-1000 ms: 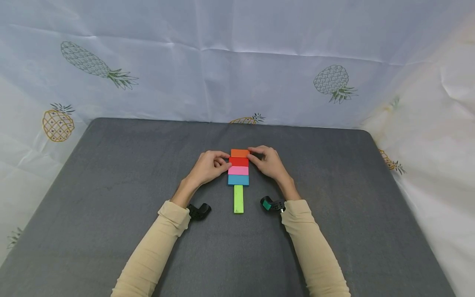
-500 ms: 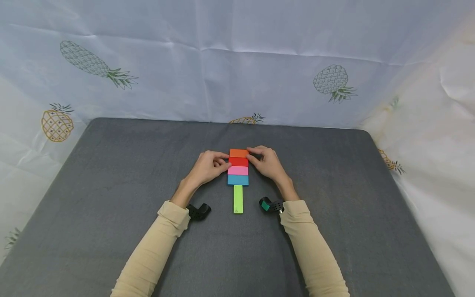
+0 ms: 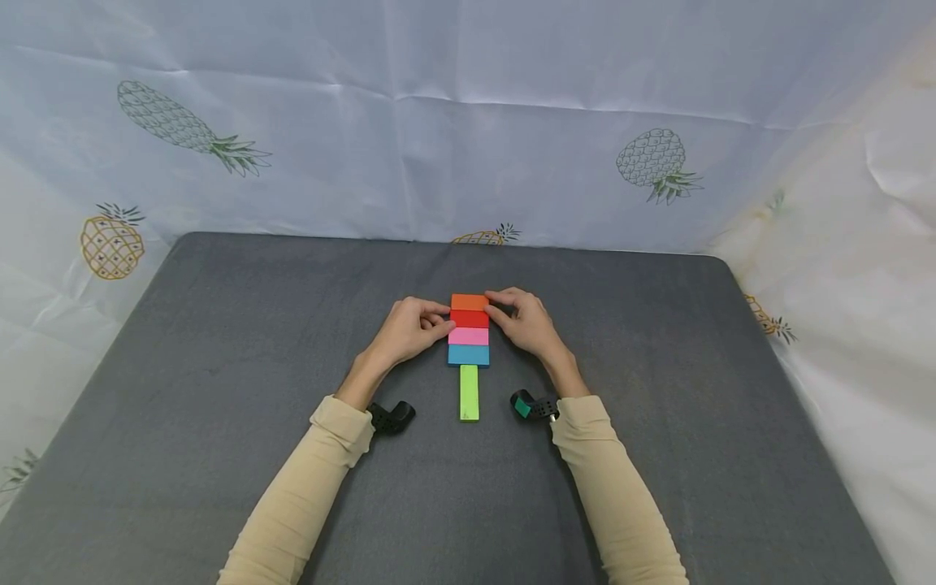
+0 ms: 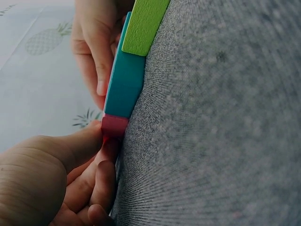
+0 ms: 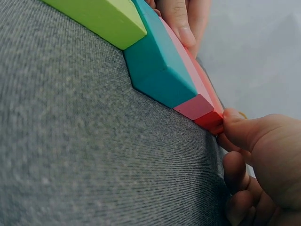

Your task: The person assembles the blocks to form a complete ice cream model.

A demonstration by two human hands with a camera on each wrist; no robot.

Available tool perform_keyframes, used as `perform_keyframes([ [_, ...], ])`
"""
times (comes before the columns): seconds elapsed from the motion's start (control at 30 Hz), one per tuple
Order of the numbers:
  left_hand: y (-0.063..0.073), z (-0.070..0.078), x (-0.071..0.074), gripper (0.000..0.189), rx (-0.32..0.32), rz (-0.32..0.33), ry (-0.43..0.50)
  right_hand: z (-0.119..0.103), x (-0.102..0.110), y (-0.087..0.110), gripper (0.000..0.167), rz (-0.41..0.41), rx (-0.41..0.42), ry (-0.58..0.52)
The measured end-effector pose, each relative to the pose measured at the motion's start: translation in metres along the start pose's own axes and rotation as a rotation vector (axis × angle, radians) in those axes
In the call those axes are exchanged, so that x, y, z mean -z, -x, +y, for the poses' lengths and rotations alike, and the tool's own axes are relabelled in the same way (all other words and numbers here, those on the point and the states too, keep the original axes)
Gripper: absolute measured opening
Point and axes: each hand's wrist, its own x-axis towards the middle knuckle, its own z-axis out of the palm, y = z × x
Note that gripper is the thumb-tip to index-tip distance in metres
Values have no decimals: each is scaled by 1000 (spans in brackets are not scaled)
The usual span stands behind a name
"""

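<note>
Both hands flank the far end of the block row: left hand (image 3: 409, 329) & right hand (image 3: 528, 322) pinch the orange block (image 3: 470, 301) and red block (image 3: 470, 318) by short ends; long axes run left-right

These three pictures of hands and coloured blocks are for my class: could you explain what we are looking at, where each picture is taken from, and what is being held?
There is no machine here: a person works with two bare hands and wears three cameras. The wide picture comes from a camera on the head, looking down at a grey table. The two close pictures come from small cameras strapped to each wrist, so they show the blocks from low at the side.

On the table lie five flat blocks in a line: an orange block farthest away, then a red block, a pink block, a blue block, and a narrow green block pointing toward the person.

The left hand and the right hand pinch the far end of the row from either side, at the orange and red blocks.
</note>
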Motion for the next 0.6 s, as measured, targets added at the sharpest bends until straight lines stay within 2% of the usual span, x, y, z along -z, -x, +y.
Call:
perform_keyframes([
  [0.37,-1,-2,-1,31,-14,5,1,1,-1,-1,40,-8,-17,24],
  [0.6,-1,-3,0,31,-35,4,-19,1,0,1,39,28,11,42],
])
